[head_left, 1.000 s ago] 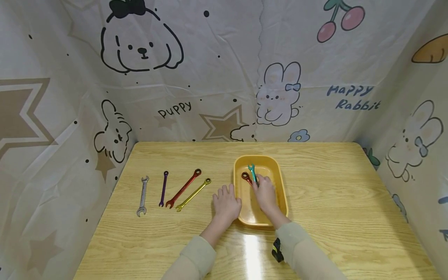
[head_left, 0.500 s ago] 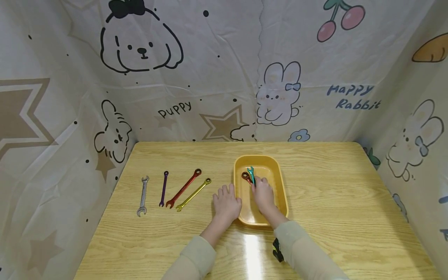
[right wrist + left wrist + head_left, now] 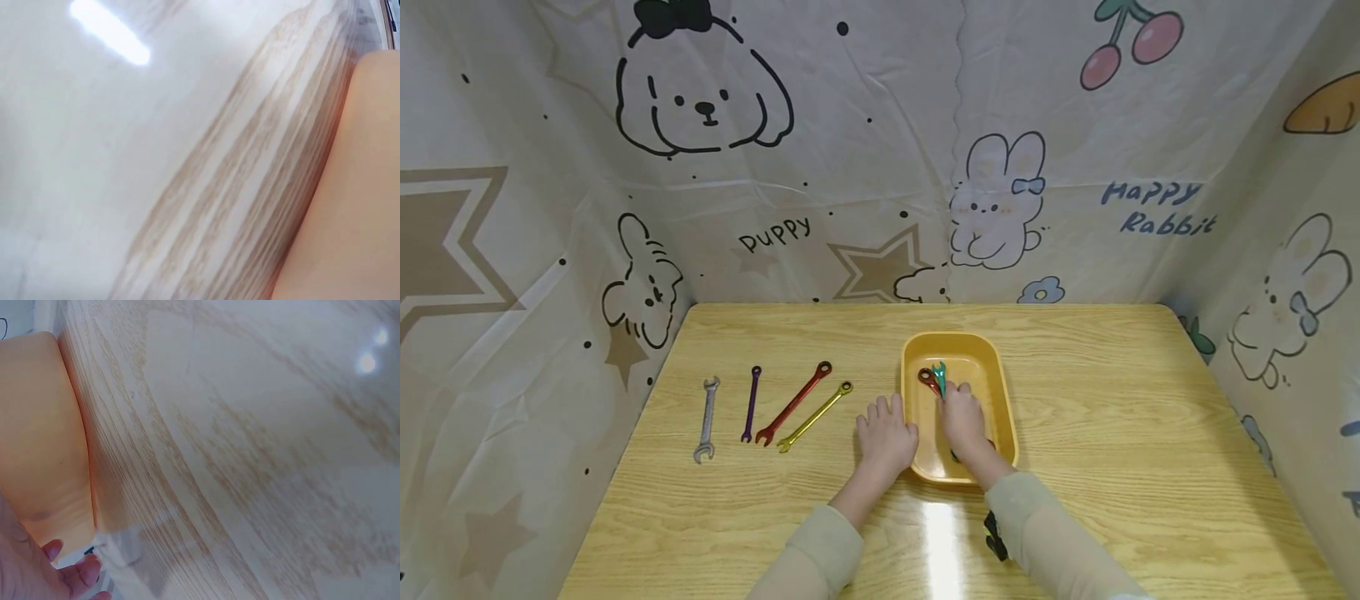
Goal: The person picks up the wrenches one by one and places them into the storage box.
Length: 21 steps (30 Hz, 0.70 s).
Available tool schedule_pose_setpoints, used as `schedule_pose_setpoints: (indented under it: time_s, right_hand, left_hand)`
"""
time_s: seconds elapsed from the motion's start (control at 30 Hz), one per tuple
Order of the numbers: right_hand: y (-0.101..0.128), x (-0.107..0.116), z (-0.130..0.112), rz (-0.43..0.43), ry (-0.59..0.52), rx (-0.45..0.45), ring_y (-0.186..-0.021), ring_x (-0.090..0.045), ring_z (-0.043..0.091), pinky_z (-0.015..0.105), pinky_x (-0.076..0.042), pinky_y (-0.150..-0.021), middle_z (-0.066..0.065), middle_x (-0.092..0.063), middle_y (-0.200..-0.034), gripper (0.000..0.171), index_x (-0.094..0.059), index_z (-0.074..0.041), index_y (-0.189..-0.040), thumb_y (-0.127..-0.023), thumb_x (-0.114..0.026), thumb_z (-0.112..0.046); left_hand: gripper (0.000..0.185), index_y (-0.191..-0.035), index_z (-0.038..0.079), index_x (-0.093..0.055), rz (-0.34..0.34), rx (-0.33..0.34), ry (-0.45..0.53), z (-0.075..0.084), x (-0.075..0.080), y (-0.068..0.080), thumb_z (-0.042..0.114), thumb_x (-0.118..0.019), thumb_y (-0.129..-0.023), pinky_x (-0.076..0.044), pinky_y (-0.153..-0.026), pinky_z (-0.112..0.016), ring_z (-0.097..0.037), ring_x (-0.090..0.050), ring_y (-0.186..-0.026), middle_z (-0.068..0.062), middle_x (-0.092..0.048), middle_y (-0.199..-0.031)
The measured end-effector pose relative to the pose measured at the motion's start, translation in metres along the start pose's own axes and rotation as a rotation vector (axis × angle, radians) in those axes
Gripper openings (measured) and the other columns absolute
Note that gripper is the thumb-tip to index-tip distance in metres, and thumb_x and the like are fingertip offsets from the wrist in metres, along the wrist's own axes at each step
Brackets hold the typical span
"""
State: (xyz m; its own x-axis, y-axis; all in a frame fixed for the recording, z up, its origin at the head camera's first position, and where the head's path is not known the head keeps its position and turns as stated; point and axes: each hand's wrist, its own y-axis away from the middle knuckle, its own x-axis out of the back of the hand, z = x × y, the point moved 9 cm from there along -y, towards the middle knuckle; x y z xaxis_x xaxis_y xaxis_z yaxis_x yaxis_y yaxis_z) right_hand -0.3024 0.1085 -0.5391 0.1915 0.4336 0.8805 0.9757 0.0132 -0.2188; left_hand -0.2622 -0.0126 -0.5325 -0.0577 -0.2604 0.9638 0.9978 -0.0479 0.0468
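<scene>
My right hand (image 3: 964,423) is down inside the yellow tray (image 3: 1009,417), holding a teal wrench (image 3: 940,375) whose open end points away from me past the fingers. Beside it in the tray lies a red wrench (image 3: 927,381), its ring end showing and much of its shaft hidden by the hand. My left hand (image 3: 886,437) rests against the tray's left side with relaxed fingers, the fingertips at the rim. In the left wrist view the fingers (image 3: 80,575) appear next to the tray wall (image 3: 44,437). The right wrist view shows only the tray wall (image 3: 350,200) and tabletop.
Left of the tray, on the wooden table (image 3: 1112,417), lie a silver wrench (image 3: 706,421), a purple wrench (image 3: 751,406), a long red wrench (image 3: 793,404) and a yellow wrench (image 3: 815,417). A printed cloth (image 3: 880,150) surrounds the table at the back and sides.
My right hand has drawn slightly toward me and left with the teal wrench, which now sits closer to the red one in the tray. The left hand has stayed still.
</scene>
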Motion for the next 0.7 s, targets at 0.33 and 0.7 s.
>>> schedule_pose_setpoints:
  time_s: [0.33, 0.7]
  right_hand:
    - [0.0036, 0.0010, -0.0058, 0.004, 0.064, 0.000, -0.058, -0.059, 0.037, 0.040, -0.050, -0.046, 0.021, -0.051, -0.077, 0.022, -0.056, 0.006, -0.092, -0.081, -0.067, -0.010]
    - [0.0051, -0.0004, -0.0098, 0.018, 0.102, 0.035, -0.057, -0.059, 0.035, 0.036, -0.051, -0.046, 0.022, -0.052, -0.076, 0.027, -0.054, 0.009, -0.093, -0.081, -0.068, -0.011]
  left_hand:
    - [0.030, -0.106, 0.007, -0.042, -0.002, 0.002, 0.010, -0.0002, 0.0003, 0.0002, 0.028, -0.048, -0.086, -0.035, -0.072, -0.041, -0.027, -0.043, -0.084, -0.012, -0.044, -0.094]
    - [0.032, -0.109, 0.007, -0.042, -0.002, 0.005, 0.007, -0.0011, -0.0012, -0.0001, 0.029, -0.048, -0.087, -0.036, -0.073, -0.042, -0.027, -0.043, -0.085, -0.012, -0.045, -0.095]
